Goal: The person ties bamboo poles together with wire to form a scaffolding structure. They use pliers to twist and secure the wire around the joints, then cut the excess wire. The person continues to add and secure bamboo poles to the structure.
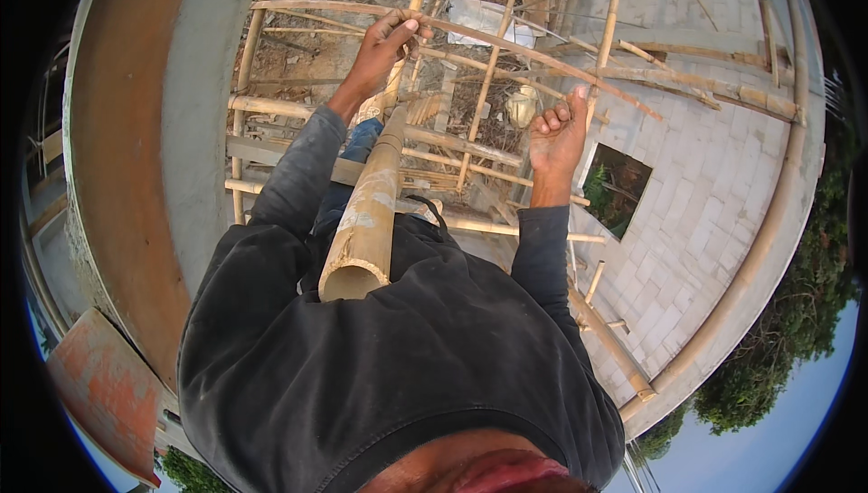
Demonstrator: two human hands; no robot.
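A long, thin, slightly bowed reddish-brown strip (488, 38) stretches across the scaffold in front of me. My left hand (384, 54) is closed on it, thumb and fingers pinched together beside a bamboo pole. Lower down and to the right, my right hand (556, 136) is raised with its fingers curled in and its thumb up, just below the strip. Whatever those fingers hold, if anything, is too small to make out. Between my arms, close to my chest, a thick bamboo pole (366, 213) stands with its hollow cut end toward me.
Lashed bamboo poles (493, 68) form a scaffold over ground strewn with rubble. On the right rises a block wall (714, 194) with a square opening (617, 187). A grey and brown concrete face (136, 131) runs along the left. An orange-stained panel (107, 393) juts out at lower left.
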